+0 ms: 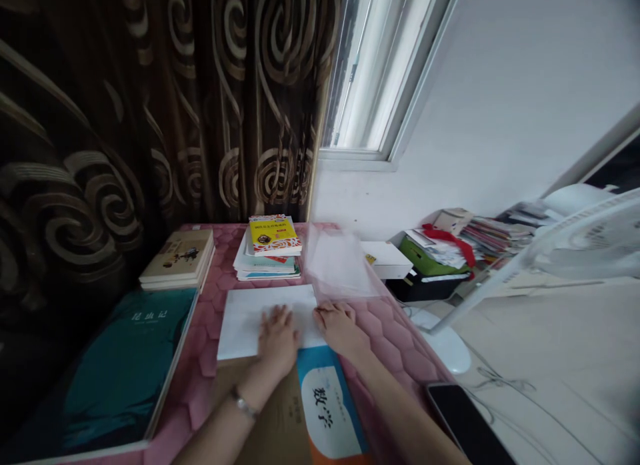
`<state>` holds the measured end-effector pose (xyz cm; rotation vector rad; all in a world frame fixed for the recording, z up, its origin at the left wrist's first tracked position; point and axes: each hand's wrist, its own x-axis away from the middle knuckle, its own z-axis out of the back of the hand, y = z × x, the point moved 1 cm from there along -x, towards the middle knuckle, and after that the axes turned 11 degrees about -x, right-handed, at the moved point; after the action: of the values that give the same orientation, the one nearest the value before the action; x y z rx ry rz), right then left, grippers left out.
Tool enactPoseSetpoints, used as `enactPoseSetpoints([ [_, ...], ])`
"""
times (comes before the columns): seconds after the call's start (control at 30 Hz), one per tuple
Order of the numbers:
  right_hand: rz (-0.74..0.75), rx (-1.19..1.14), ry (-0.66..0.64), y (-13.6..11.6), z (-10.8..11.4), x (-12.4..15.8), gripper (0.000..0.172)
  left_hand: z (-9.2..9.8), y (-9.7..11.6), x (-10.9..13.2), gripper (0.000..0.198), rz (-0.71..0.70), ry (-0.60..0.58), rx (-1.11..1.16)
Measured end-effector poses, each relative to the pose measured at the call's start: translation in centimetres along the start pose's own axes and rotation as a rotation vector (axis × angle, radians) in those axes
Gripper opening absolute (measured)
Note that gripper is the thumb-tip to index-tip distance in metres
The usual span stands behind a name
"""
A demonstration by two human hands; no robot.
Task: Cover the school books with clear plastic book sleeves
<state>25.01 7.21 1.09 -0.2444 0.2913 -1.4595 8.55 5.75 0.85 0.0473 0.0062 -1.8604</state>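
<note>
A white sheet (240,321) lies at the middle of the table, over the upper part of a brown cover (270,411) and a blue mathematics textbook (327,411). My left hand (279,338), slightly blurred, rests flat on the sheet with its fingers apart. At the sheet's right edge, the fingers of my right hand (343,328) are curled and pressed together on the paper; their tips are partly hidden. Just beyond my hands lie translucent plastic sheets (335,265).
A pink quilted tablecloth (383,328) covers the table. Left are a teal book (130,365) and beige books (177,258); a book pile (274,237) stands at the back. A phone (465,418) lies near the right edge. A white fan (480,285) stands on the floor.
</note>
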Motion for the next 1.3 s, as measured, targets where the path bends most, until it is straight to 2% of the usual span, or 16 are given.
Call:
enactPoseSetpoints([
  [0.03,0.004,0.008,-0.019,0.1,0.1,-0.2,0.043,0.0,1.5,-0.6,0.048,-0.049,0.001,0.046],
  [0.1,0.005,0.029,-0.054,0.3,0.3,-0.6,0.04,-0.2,3.8,-1.7,0.049,-0.04,-0.005,0.088],
  [0.2,0.032,0.095,-0.085,0.5,0.8,-0.9,0.033,-1.0,5.0,-2.5,0.05,-0.006,0.006,0.109],
  [0.33,0.047,0.188,-0.093,0.2,1.3,-1.6,0.038,-1.9,4.5,-2.5,0.053,-0.02,0.036,0.124],
  [0.6,-0.02,0.27,-0.058,-0.9,1.3,-5.8,0.04,-2.2,4.5,-2.5,0.056,0.003,0.027,0.168],
  [0.67,-0.024,0.273,-0.057,-0.8,1.3,-5.5,0.041,-2.1,4.5,-2.5,0.056,-0.001,0.032,0.171],
  [0.9,0.005,0.258,-0.055,-0.1,0.3,-1.4,0.046,-2.2,4.4,-2.4,0.058,-0.01,0.038,0.175],
  [0.97,-0.016,0.253,-0.042,-0.4,0.1,-1.8,0.047,-2.1,4.4,-2.5,0.058,-0.014,0.032,0.172],
  [1.17,-0.09,0.249,-0.026,-1.5,0.1,-5.6,0.041,-1.9,4.5,-2.6,0.057,-0.016,-0.009,0.162],
  [1.3,-0.081,0.241,-0.009,-1.3,0.0,-5.7,0.042,-1.8,3.1,-1.5,0.055,-0.052,-0.001,0.14],
])
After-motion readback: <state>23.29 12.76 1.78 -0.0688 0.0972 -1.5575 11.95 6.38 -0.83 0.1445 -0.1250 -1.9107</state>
